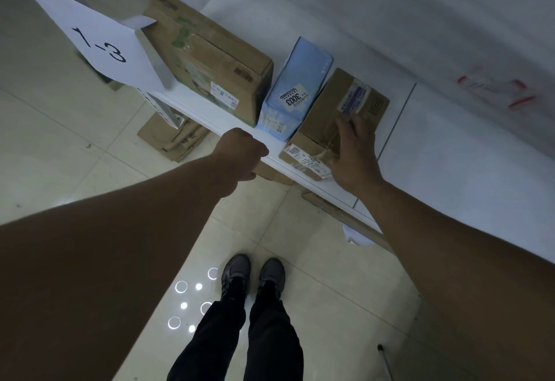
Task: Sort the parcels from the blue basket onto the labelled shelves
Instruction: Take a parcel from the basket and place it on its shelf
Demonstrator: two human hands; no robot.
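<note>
On the white shelf (210,123) stand three parcels in a row. A large brown carton (210,59) is at the left, under a paper label reading "1-3" (99,47). A light blue parcel marked 3003 (295,92) is in the middle. A smaller brown taped box (327,119) is at the right, near the shelf's front edge. My right hand (356,152) lies on top of this box with fingers extended over its taped face. My left hand (243,155) is curled at the shelf's front edge, and I cannot see anything in it. No blue basket is in view.
A white wall (420,20) backs the shelf. Flattened cardboard (174,137) lies on the tiled floor under the shelf's left end, and more cardboard shows below the shelf edge. My feet (253,275) stand on the floor just in front of the shelf.
</note>
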